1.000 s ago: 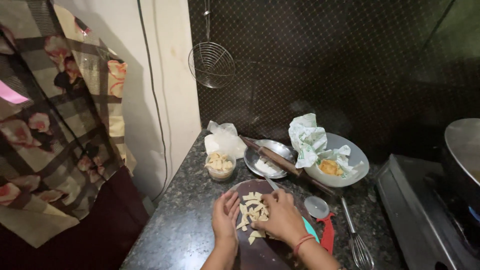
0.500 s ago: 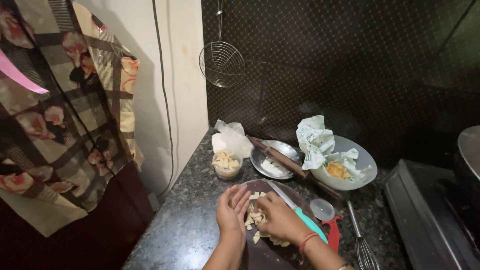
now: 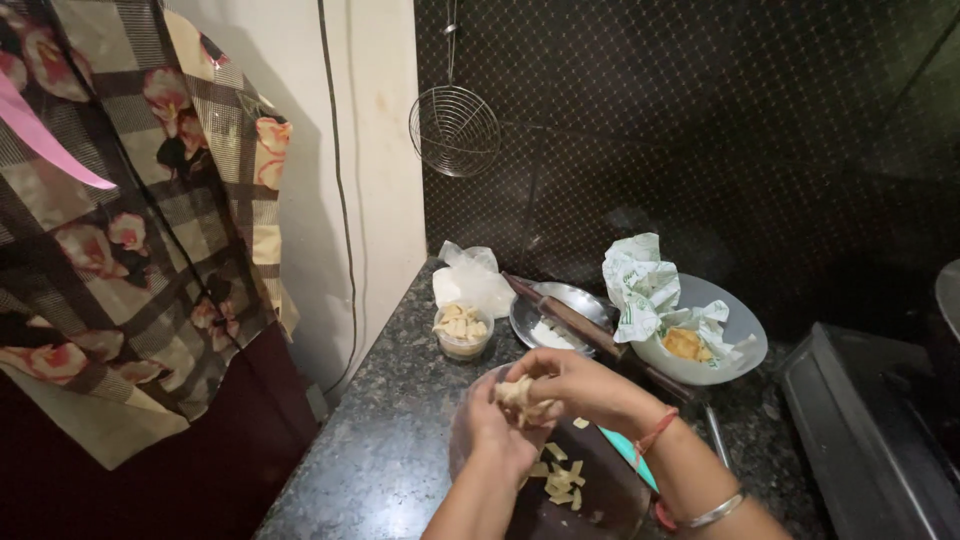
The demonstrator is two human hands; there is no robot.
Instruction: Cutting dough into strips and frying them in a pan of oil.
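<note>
Now both hands, left hand (image 3: 497, 440) and right hand (image 3: 570, 385), cup dough strips (image 3: 520, 397) together above the round board (image 3: 590, 495); small tub (image 3: 462, 333) at eleven o'clock.

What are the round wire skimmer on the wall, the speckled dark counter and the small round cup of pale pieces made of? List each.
Round wire skimmer: metal wire, shiny, seen in its thin silvery mesh.
Speckled dark counter: probably polished granite, judging by its grainy flecks and sheen.
Small round cup: likely clear plastic, its wall looks translucent.

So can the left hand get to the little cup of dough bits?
Probably yes. The cup stands just beyond the left hand on the counter with nothing between them, though both hands are full of dough pieces.
</note>
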